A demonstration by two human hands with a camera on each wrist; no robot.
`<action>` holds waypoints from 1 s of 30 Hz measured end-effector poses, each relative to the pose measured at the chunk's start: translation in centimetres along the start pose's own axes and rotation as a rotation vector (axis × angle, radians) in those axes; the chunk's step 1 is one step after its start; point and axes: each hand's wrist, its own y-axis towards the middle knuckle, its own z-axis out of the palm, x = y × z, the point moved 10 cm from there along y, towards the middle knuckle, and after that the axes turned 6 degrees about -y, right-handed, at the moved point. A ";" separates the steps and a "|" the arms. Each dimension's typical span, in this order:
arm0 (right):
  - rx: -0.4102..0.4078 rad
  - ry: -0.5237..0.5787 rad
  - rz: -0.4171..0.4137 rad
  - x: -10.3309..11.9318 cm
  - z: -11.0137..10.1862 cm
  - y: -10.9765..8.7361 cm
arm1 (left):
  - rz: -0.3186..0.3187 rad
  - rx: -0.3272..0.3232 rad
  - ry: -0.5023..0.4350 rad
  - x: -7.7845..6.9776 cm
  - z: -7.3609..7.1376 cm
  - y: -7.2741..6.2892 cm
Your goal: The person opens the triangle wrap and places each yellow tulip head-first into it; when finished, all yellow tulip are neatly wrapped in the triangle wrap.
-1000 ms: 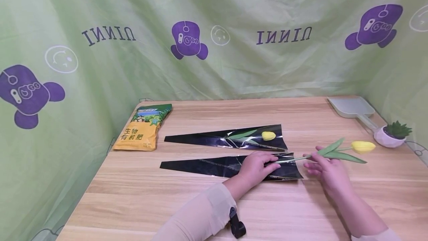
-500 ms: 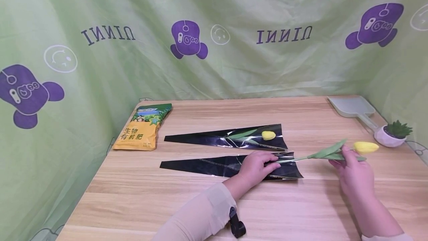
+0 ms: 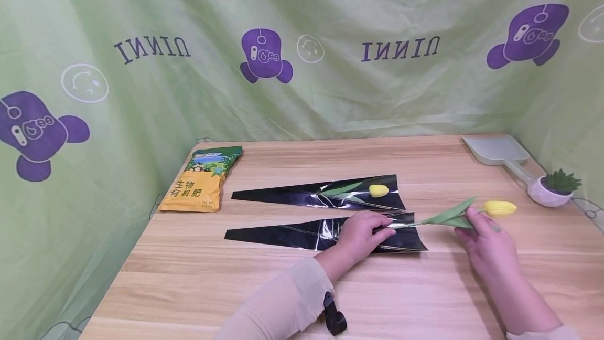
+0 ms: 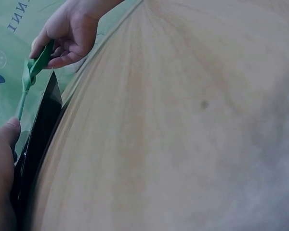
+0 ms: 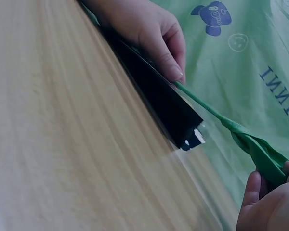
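A yellow tulip (image 3: 500, 208) with green leaves lies nearly level, its flower to the right. My right hand (image 3: 493, 243) pinches it by the leaves and stem just below the flower; in the right wrist view these green leaves (image 5: 262, 154) bunch between thumb and fingers. My left hand (image 3: 363, 235) lies over a black flower sleeve (image 3: 283, 235) near its wide end and pinches the tulip's stem between thumb and fingers. The stem's lower end is hidden beneath this hand. The sleeve's wide mouth (image 5: 190, 134) stands slightly raised in the right wrist view.
Behind lies a second black sleeve (image 3: 273, 197) with a yellow tulip (image 3: 378, 190) inside. A yellow-green fertilizer bag (image 3: 200, 182) is at the left, a pale dustpan (image 3: 497, 150) and potted succulent (image 3: 552, 193) at the right. A black strap (image 3: 335, 321) hangs by the left sleeve.
My right hand has moved from the stem up to the leaves near the flower, then leftward with the tulip. More stem has gone in beneath my left hand, which has stayed in place.
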 end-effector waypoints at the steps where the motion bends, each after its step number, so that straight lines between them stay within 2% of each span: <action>1: 0.004 -0.019 0.012 -0.2 0.1 0.0 | -0.005 0.003 -0.006 0.0 0.0 0.0; 7: 0.028 -0.099 0.045 -1.5 1.1 -0.2 | -0.016 -0.001 -0.011 -0.1 -0.3 0.1; 14: 0.004 -0.237 0.092 -3.1 2.4 -0.4 | 0.026 -0.054 0.000 -0.6 -0.8 0.2; 21: -0.011 -0.286 0.174 -4.9 3.6 -0.6 | 0.050 -0.067 0.006 -0.9 -1.0 0.3; 30: 0.049 -0.240 0.132 -5.0 4.6 -0.6 | 0.034 -0.061 -0.003 -0.6 -0.9 0.2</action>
